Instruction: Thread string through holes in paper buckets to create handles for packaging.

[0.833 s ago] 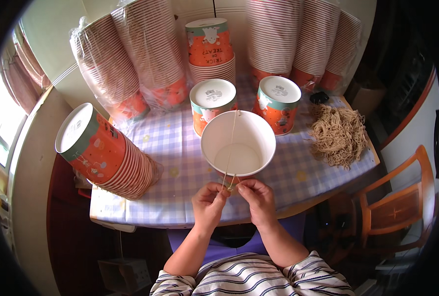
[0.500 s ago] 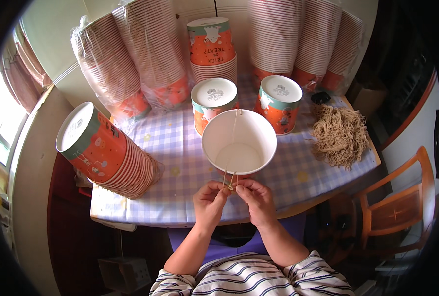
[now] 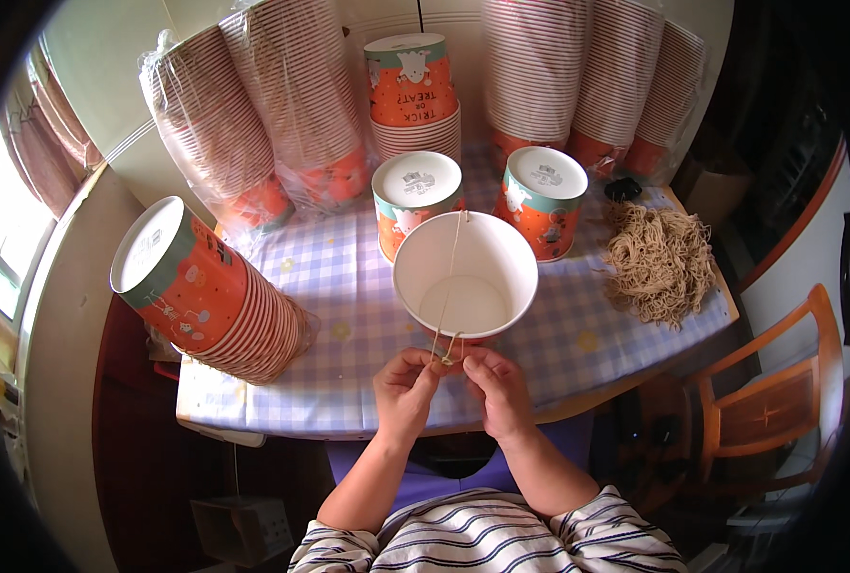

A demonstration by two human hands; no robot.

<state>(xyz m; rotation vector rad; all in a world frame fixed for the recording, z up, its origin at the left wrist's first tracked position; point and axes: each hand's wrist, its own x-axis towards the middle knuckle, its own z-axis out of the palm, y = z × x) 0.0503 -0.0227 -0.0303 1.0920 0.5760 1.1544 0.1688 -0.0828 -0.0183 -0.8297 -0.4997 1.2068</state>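
Note:
A round paper bucket (image 3: 509, 277), white inside, stands mouth up at the table's near edge. Thin beige cord (image 3: 452, 258) spans its mouth from the far rim to the near rim, where it hangs over in loose strands and a small loop or knot. My left hand (image 3: 406, 390) is closed, thumb and forefinger pinching the cord just below the rim. On the other side of the knot, my right hand (image 3: 501, 390) is closed too, its thumb and forefinger pinching a cord end. The fine crossing of the strands is partly hidden by my fingers.
Upturned orange buckets (image 3: 544, 224) (image 3: 384, 224) stand behind the bucket. A leaning stack of buckets (image 3: 205, 296) is at left, a heap of beige cord (image 3: 661, 263) at right. Plastic-wrapped stacks (image 3: 296, 105) line the back. A wooden chair (image 3: 768, 406) stands right of the table.
My right fingertips have moved slightly to the right, away from the left ones. The small cord loop between them sits a little differently. The bucket stays in place.

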